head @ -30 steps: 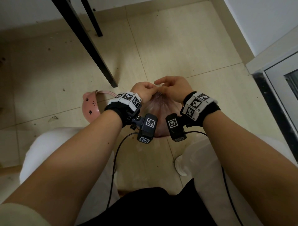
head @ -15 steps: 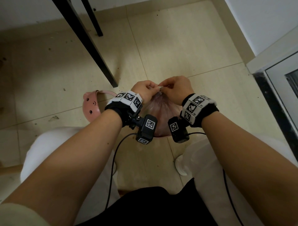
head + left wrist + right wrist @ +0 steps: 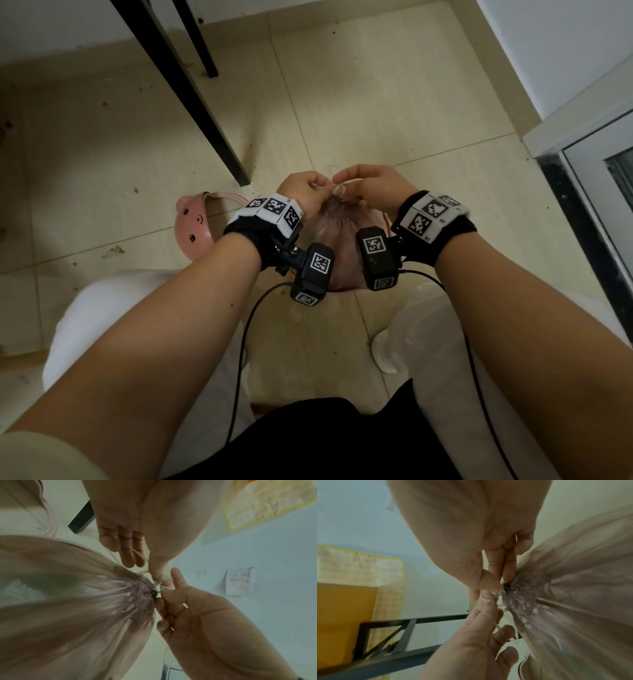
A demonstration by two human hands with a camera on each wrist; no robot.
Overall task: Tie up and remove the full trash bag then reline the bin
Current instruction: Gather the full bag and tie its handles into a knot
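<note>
On a tiled floor the bag sits gathered at its neck, between the knees. Left hand and right hand each pinch a drawstring end there: tying is underway. Next, cinch the knot, then lift the bag out.

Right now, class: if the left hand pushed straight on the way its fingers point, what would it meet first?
Most likely the right hand. The left hand points across the bag neck, both pinching the drawstring there; their fingertips look almost touching, though depth is unclear.
</note>
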